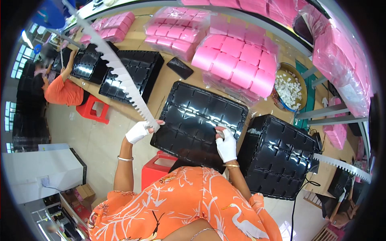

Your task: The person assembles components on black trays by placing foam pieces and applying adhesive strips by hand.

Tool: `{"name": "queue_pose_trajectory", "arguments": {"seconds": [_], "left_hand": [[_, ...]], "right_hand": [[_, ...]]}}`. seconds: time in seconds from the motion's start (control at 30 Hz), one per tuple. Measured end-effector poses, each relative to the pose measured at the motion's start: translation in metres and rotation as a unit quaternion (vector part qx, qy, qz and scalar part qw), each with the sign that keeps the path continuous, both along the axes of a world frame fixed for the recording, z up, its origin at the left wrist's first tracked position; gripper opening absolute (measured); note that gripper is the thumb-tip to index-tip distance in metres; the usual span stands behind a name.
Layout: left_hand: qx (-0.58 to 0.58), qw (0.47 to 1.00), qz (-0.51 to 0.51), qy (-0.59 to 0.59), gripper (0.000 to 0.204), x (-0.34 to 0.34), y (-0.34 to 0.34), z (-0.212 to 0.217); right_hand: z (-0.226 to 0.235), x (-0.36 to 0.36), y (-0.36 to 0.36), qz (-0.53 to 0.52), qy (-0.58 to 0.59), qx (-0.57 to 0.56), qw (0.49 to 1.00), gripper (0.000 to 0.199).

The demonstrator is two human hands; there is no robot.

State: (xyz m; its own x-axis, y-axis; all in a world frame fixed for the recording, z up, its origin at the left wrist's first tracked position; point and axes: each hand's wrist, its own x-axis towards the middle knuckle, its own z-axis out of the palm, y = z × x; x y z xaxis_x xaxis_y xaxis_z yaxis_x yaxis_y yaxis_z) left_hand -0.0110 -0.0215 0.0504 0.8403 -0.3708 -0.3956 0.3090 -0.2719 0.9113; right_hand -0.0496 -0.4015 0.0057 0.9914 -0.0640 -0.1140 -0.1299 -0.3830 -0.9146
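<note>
In front of me lies a shiny black plastic tray (197,120) with a grid of molded seams. My left hand (138,132), in a white fingerless glove, is closed at the tray's left edge. Its fingers pinch the lower end of a long white toothed strip (116,72), which slants up and away to the far left. My right hand (226,148), gloved the same way, rests over the tray's right side. Its thumb and fingers are curled together; whatever they hold, if anything, is too small to make out.
A stack of black trays (281,156) stands at right, with more trays (132,74) at left. Wrapped pink blocks (237,60), a dark phone-like slab (180,68) and a bowl of white pieces (288,90) lie beyond. Another toothed strip (341,164) is at right. A co-worker (64,90) sits left.
</note>
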Motion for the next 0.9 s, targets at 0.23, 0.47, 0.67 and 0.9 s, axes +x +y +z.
{"name": "queue_pose_trajectory", "arguments": {"seconds": [0.23, 0.47, 0.67, 0.9], "left_hand": [[0.127, 0.98, 0.106, -0.107, 0.025, -0.024, -0.07, -0.01], [-0.284, 0.935, 0.197, 0.077, 0.025, -0.043, -0.12, 0.01], [-0.327, 0.931, 0.152, 0.066, 0.069, -0.039, -0.095, 0.012], [-0.242, 0.949, -0.062, 0.193, 0.12, -0.052, -0.114, -0.029]], "right_hand": [[-0.007, 0.008, 0.034, 0.132, -0.017, 0.093, 0.987, 0.034], [-0.005, -0.009, 0.085, 0.367, 0.14, 0.307, 0.867, 0.063], [-0.016, -0.03, 0.069, 0.323, 0.187, 0.448, 0.812, 0.042], [-0.011, -0.035, 0.056, 0.26, 0.301, 0.63, 0.667, 0.039]]}}
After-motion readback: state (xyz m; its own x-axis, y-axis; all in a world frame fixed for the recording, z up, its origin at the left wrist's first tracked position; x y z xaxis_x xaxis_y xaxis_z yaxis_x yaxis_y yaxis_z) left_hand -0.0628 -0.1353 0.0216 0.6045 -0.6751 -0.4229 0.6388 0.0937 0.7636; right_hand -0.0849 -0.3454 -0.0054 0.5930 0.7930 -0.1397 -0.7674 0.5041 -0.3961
